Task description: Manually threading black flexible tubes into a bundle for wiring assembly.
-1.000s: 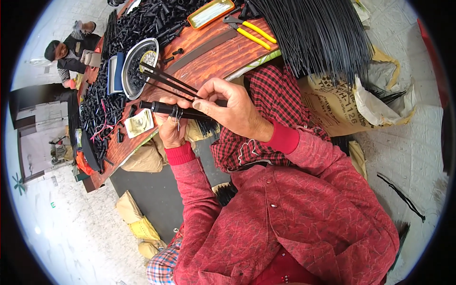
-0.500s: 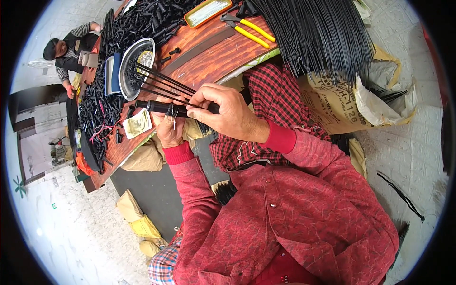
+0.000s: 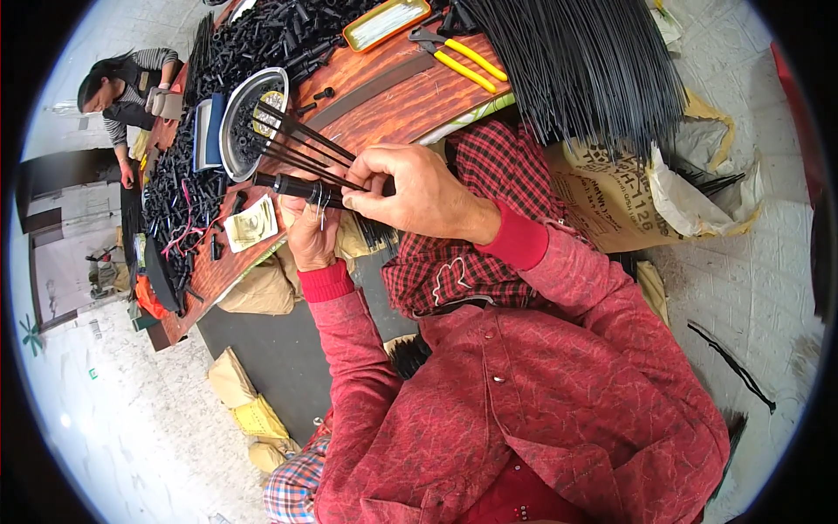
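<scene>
My left hand [image 3: 307, 234] is closed round a black cylindrical piece [image 3: 298, 187], which lies nearly level across the fingers. Small shiny metal pins or wires [image 3: 324, 210] show at its fingers. My right hand [image 3: 421, 194] pinches several thin black rods [image 3: 307, 150] close beside that piece, thumb and forefinger together. The rods fan out up and left, their far tips over a round metal bowl [image 3: 229, 131]. Whether the rods enter the black piece is hidden by my right fingers.
The reddish wooden table [image 3: 371, 98] carries heaps of black parts [image 3: 188, 201], yellow-handled pliers [image 3: 463, 63], a flat dark bar [image 3: 375, 87], an orange-rimmed tray [image 3: 384, 24] and a banknote-like paper [image 3: 251, 224]. A large rod bundle [image 3: 580, 70] overhangs the right side. Another person [image 3: 131, 87] works across at left.
My hands stay close together, with the rods and black piece shifted slightly right. The other person's head has turned, and their near hand has moved slightly.
</scene>
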Demonstrator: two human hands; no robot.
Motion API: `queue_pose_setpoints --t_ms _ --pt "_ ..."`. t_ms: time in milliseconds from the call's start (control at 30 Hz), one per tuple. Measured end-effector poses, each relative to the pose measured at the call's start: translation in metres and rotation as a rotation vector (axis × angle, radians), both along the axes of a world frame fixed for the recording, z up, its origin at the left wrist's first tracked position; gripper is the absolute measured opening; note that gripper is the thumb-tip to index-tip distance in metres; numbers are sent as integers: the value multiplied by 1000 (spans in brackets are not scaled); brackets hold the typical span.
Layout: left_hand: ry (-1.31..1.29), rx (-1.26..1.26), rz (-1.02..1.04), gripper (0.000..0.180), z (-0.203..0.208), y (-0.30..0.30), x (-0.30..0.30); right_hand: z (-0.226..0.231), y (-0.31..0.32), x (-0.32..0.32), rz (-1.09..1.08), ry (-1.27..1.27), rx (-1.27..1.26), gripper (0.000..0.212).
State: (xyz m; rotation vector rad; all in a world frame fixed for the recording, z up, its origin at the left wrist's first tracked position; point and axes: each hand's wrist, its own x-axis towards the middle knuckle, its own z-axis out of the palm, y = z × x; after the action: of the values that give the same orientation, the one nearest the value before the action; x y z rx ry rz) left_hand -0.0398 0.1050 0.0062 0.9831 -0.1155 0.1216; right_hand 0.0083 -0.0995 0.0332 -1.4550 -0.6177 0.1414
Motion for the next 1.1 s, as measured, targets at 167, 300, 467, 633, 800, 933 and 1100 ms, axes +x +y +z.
queue_pose_setpoints --t_ms 167,300,467,633,800,933,1100 --pt "-6 21 21 47 4 -7 4 3 -4 15 113 37 -83 18" --pt "-67 36 -9 50 4 -10 6 12 -7 17 65 -111 -157 18" --pt "-111 93 73 47 12 -27 9 7 -8 15 44 -79 -101 17" --pt "-35 203 219 37 31 -43 14 0 -7 14 -43 -37 47 17" --pt "27 274 374 26 46 -58 5 2 -9 10 -13 -55 24 28" --pt "45 386 428 25 58 -66 -4 -3 -5 5 87 138 121 24" --pt "23 424 454 25 63 -72 -6 -12 -3 0 224 303 326 22"
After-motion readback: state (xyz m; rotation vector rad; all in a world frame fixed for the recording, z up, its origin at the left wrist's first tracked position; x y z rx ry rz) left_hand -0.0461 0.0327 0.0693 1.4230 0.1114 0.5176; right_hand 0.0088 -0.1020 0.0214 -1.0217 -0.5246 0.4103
